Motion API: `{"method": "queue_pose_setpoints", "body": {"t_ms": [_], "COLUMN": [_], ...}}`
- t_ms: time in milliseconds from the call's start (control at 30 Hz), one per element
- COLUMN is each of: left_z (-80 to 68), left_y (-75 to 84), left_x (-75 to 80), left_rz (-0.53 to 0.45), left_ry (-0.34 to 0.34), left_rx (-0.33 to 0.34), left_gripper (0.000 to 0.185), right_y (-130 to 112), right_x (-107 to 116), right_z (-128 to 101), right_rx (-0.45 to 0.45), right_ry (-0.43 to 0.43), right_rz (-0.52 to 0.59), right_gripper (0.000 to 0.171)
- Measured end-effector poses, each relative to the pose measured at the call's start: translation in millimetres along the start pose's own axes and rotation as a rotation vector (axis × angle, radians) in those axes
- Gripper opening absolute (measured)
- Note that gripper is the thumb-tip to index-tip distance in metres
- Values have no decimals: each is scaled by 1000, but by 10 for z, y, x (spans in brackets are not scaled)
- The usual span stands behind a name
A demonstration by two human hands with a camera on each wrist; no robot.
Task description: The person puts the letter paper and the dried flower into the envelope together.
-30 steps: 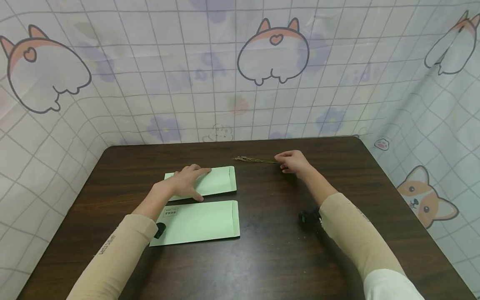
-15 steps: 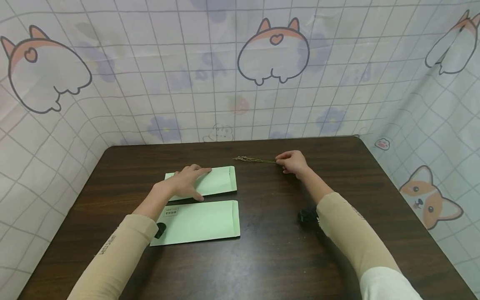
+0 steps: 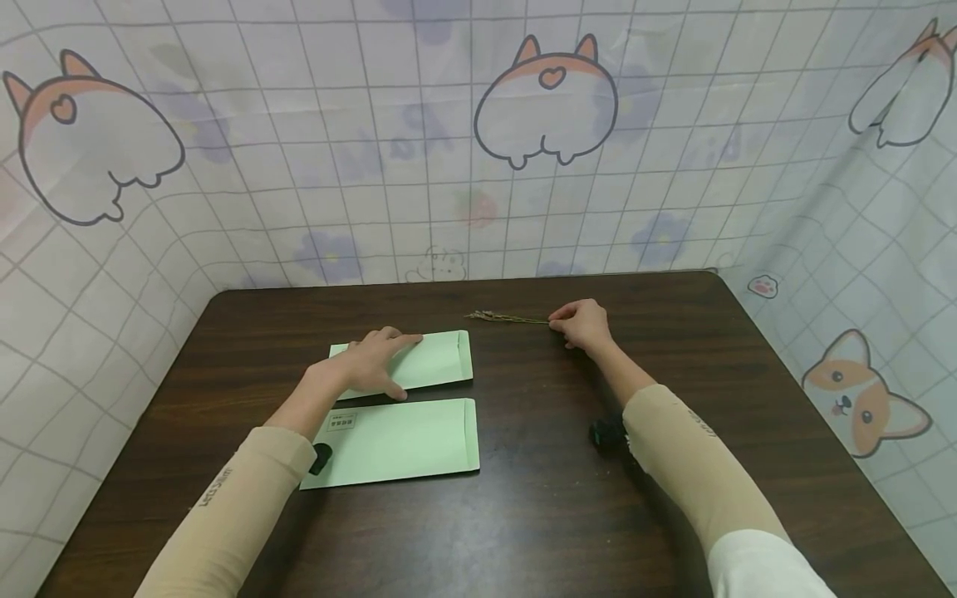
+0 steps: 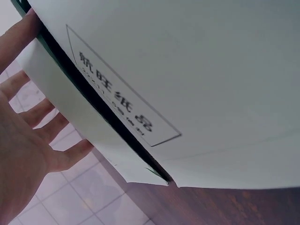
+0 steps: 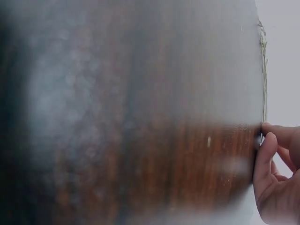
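Observation:
Two pale green envelopes lie one behind the other at the left-centre of the head view. My left hand rests with spread fingers on the farther envelope, covering much of its left half. Nearer to me is the other envelope, with a small printed box; that printing looms large on the near envelope in the left wrist view. Toward the back of the table, the thumb and forefinger of my right hand pinch the stem end of a thin dried sprig. Its seedy tips point left, low over the wood.
The dark wooden table has its back edge against a white gridded curtain with corgi prints. A black wrist camera hangs below the right forearm, close over the table. Another wrist camera overlaps the near envelope's left end.
My right forearm and its wrist camera have shifted slightly left, while the fingers stay at the stem's end. The left hand and both envelopes keep their places.

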State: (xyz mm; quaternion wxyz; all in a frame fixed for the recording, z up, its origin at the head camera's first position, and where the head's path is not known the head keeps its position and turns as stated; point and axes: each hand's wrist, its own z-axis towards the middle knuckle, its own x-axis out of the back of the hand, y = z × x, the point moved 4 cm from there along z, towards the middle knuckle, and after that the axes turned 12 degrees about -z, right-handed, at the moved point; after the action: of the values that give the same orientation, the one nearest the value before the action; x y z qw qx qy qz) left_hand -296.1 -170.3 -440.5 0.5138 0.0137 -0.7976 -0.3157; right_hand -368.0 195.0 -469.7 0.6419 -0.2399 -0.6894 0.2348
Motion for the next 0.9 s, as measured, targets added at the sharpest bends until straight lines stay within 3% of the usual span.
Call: {"method": "queue_pose_setpoints", "body": {"t_ms": [400, 900], "left_z": [-2, 4], "left_y": [13, 7], "left_x": [2, -5], "left_rz": [5, 3], "left_ry": [0, 0], "left_rx": [10, 9], "left_gripper": [98, 99], "right_y": [-24, -15], "right_x": [-20, 1], "right_z": [-17, -74], "right_rx": [21, 78], "right_ry": [-38, -106], "right_rz": [-85, 8], "right_gripper": [18, 19]}}
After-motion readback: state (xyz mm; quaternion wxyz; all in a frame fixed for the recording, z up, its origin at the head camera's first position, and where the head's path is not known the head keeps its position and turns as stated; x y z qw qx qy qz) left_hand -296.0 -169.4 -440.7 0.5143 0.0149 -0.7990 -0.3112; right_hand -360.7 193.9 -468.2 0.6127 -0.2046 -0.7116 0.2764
